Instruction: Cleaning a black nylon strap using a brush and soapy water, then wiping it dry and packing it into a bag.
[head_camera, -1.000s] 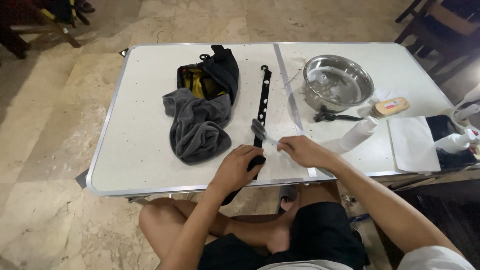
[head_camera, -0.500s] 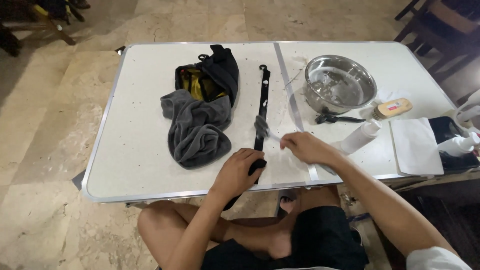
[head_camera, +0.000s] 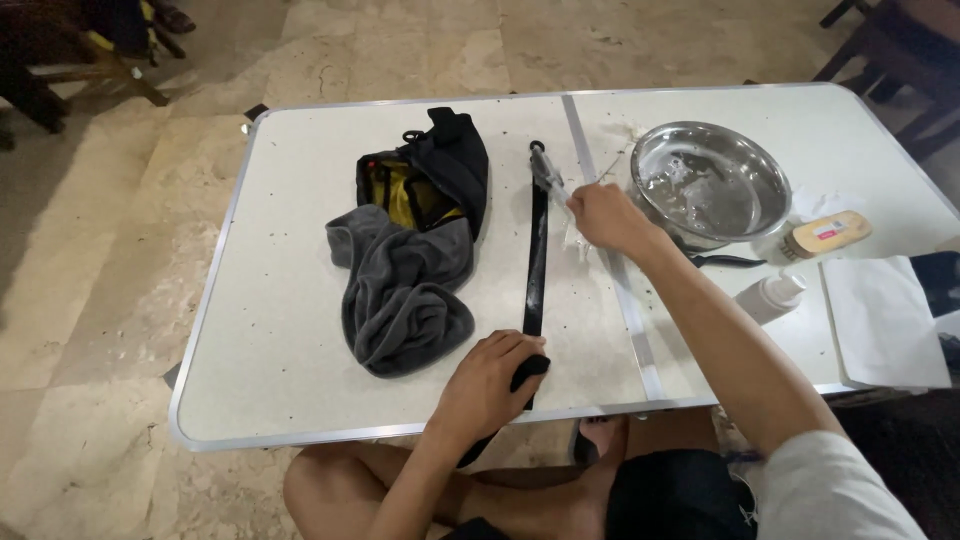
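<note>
On table | left hand pins strap, end hidden | right hand grips small brush

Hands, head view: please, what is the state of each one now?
Left hand: closed, pressing the near end of the black strap on the table.
Right hand: closed on a small brush at the strap's far end.

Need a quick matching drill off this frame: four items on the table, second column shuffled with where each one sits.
Things:
1. grey towel
2. steel bowl
3. black strap
4. white spray bottle

Places:
a. pinned at its near end under the left hand
b. far right part of the table
c. lying on its side near the right forearm
d. heaped beside the black bag

Pairs: 1-d, 2-b, 3-a, 4-c
</note>
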